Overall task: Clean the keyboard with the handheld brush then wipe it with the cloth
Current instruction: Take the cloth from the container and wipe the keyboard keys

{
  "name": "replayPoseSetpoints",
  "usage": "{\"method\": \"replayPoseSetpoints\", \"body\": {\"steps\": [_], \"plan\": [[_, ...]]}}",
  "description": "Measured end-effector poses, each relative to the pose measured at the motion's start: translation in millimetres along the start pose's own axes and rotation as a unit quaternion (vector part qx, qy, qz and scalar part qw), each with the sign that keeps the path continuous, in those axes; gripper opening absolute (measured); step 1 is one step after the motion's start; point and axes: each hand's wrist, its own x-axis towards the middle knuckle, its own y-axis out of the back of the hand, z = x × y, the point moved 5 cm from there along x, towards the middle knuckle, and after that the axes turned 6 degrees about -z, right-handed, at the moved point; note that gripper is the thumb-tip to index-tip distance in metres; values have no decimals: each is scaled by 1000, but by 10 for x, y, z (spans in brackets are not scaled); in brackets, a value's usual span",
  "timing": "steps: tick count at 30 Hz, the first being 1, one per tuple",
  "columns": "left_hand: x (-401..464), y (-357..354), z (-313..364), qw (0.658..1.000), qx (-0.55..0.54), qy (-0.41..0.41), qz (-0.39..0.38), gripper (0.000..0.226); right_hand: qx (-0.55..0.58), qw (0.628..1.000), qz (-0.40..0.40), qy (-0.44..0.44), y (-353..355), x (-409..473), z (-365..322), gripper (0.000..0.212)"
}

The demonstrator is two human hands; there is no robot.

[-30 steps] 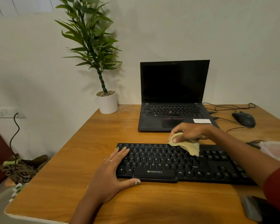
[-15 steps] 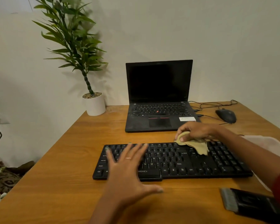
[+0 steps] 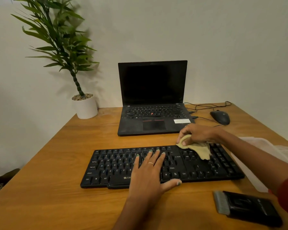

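A black keyboard (image 3: 113, 165) lies across the middle of the wooden desk (image 3: 48, 188). My left hand (image 3: 148, 175) rests flat on its middle keys, fingers straight and spread, thumb along the front edge. My right hand (image 3: 196, 134) grips a beige cloth (image 3: 200, 150) at the keyboard's far right edge; the cloth hangs down over the keys by the number pad. The black handheld brush (image 3: 246, 207), grey bristles pointing left, lies on the desk near the front right corner, untouched.
A black laptop (image 3: 152, 100) stands open behind the keyboard. A black mouse (image 3: 220, 117) with cables is at the back right, a potted plant (image 3: 84, 105) at the back left. A white cloth or bag (image 3: 263, 146) lies right of the keyboard.
My left hand has moved from the keyboard's left end to its middle keys. My right hand with the cloth has shifted right along the far edge. The view swung right.
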Motion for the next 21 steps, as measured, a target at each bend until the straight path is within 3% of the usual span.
{"method": "replayPoseSetpoints", "body": {"steps": [4, 11, 18, 21], "plan": [[-35, 24, -60, 1000, -3, -2, 20, 101, 10, 998, 25, 49, -127, 132, -137, 19], [-51, 6, -89, 1000, -5, -2, 12, 98, -49, 998, -24, -17, 105, -92, 13, 19], [-53, 2, -84, 1000, 5, -1, 11, 99, 1, 996, 45, 73, -228, 80, -292, 15], [-57, 4, -115, 1000, 6, 1, 15, 101, -24, 996, 38, 75, -197, 54, -309, 14]]}}
